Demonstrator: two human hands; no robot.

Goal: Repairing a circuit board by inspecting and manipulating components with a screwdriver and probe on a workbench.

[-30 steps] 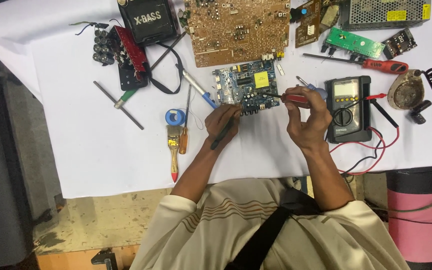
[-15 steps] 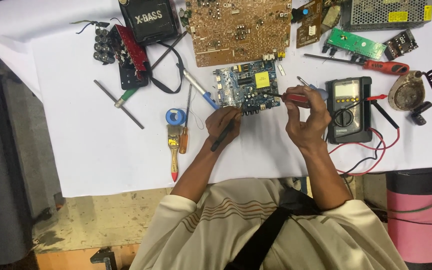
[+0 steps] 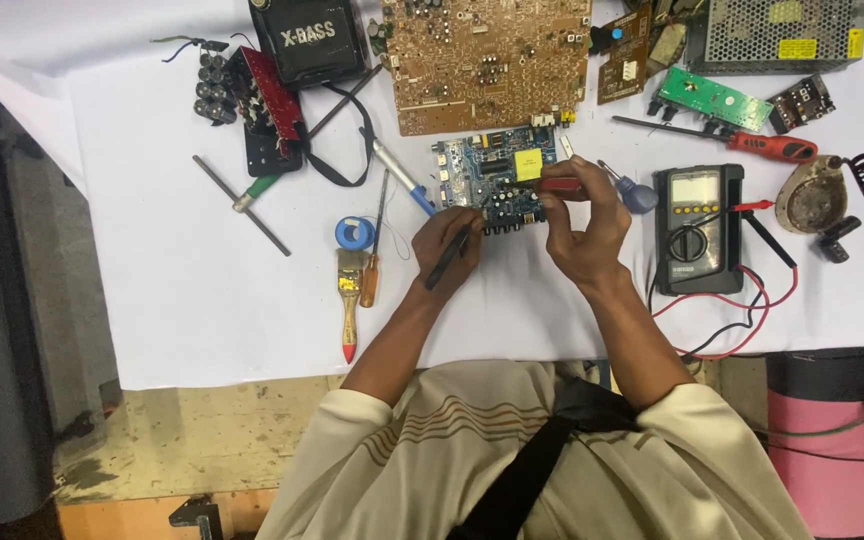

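The small circuit board [image 3: 497,180] is blue with a yellow square on it. The thin probe [image 3: 449,256] in the left hand [image 3: 449,240] is black, and the probe [image 3: 558,185] in the right hand [image 3: 584,225] is red. The box-shaped meter [image 3: 698,230] is dark grey with yellow buttons and red and black wires. The table [image 3: 182,280] has a white cover. The big board [image 3: 487,60] is brown. The long screwdriver [image 3: 772,148] has a red handle. The person's shirt [image 3: 432,450] is cream with thin brown stripes.

Matt white cloth [image 3: 152,260] covers the table; the blue circuit board [image 3: 492,180] looks glossy, the multimeter [image 3: 697,230] matt dark plastic, the brush [image 3: 349,300] wooden-handled.
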